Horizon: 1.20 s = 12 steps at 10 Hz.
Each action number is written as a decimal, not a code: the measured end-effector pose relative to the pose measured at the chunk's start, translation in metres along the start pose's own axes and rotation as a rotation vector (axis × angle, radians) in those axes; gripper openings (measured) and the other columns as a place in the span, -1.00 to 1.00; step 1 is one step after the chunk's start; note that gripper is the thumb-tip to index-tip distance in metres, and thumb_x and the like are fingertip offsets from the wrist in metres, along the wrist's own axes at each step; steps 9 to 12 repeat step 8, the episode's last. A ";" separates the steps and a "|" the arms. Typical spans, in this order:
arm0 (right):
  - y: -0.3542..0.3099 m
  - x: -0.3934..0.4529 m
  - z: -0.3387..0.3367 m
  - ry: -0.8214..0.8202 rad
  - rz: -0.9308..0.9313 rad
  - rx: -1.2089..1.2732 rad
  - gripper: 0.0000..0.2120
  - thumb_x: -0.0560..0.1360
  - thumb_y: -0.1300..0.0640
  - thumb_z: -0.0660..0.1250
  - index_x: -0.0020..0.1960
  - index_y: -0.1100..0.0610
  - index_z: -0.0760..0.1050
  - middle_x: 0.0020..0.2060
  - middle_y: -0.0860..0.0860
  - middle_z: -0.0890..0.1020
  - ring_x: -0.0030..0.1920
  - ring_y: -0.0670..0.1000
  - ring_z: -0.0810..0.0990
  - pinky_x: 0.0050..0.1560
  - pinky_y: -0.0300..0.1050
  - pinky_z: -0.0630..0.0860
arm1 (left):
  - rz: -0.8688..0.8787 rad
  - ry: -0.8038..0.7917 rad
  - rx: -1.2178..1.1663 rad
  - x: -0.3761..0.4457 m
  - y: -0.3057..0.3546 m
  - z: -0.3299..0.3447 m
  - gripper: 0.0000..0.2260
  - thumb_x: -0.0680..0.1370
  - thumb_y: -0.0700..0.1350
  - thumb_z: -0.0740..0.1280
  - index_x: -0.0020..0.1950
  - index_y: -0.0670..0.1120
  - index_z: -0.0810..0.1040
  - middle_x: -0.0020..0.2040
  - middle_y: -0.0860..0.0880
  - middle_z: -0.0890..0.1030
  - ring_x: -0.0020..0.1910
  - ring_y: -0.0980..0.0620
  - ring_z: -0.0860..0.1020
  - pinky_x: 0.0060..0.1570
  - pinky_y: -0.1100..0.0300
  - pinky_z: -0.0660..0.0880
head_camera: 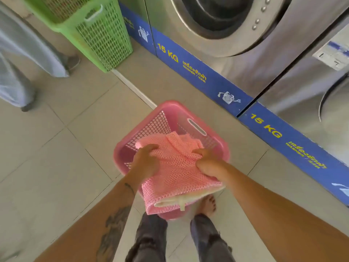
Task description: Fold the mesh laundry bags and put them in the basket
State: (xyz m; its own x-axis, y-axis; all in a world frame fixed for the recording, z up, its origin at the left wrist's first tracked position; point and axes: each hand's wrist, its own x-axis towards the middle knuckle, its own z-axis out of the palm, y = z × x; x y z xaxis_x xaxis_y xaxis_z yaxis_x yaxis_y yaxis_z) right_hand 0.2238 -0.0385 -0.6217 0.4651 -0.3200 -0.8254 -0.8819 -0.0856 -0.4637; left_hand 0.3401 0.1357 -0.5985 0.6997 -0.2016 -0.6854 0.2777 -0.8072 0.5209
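Gripping folded mesh laundry bag (177, 173) with left hand (145, 161) and right hand (207, 163) above basket (170, 106); soft, light, floppy; best held by 2 edges.

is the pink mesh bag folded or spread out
Folded: the pink mesh bag lies doubled in layers, its white edge tucked under, gripped by both hands above the pink basket.

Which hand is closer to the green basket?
Left. The left hand grips the pink mesh bag on the side toward the green basket, which stands far off up-left. The right hand grips the bag's opposite side, farther away.
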 end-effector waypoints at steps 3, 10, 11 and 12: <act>0.042 0.112 0.055 0.020 0.120 0.054 -0.37 0.42 0.38 0.15 0.45 0.02 0.36 0.26 0.06 0.48 -0.16 -0.22 0.49 -0.09 0.10 0.63 | -0.015 -0.183 0.144 0.120 -0.061 0.057 -0.42 0.43 -0.45 0.21 0.34 0.02 0.48 0.52 -0.17 0.23 -0.41 0.04 0.53 -0.65 0.35 0.34; 0.082 0.226 0.085 0.020 0.086 -0.153 -0.36 0.45 0.16 0.17 0.53 0.02 0.18 0.43 0.15 0.37 0.16 0.16 0.58 0.11 0.15 0.56 | 0.071 -0.276 0.405 0.230 -0.094 0.099 -0.46 0.45 -0.33 0.26 0.41 -0.02 0.42 0.33 -0.13 0.48 -0.26 0.08 0.53 -0.61 0.45 0.33; 0.082 0.226 0.085 0.020 0.086 -0.153 -0.36 0.45 0.16 0.17 0.53 0.02 0.18 0.43 0.15 0.37 0.16 0.16 0.58 0.11 0.15 0.56 | 0.071 -0.276 0.405 0.230 -0.094 0.099 -0.46 0.45 -0.33 0.26 0.41 -0.02 0.42 0.33 -0.13 0.48 -0.26 0.08 0.53 -0.61 0.45 0.33; 0.082 0.226 0.085 0.020 0.086 -0.153 -0.36 0.45 0.16 0.17 0.53 0.02 0.18 0.43 0.15 0.37 0.16 0.16 0.58 0.11 0.15 0.56 | 0.071 -0.276 0.405 0.230 -0.094 0.099 -0.46 0.45 -0.33 0.26 0.41 -0.02 0.42 0.33 -0.13 0.48 -0.26 0.08 0.53 -0.61 0.45 0.33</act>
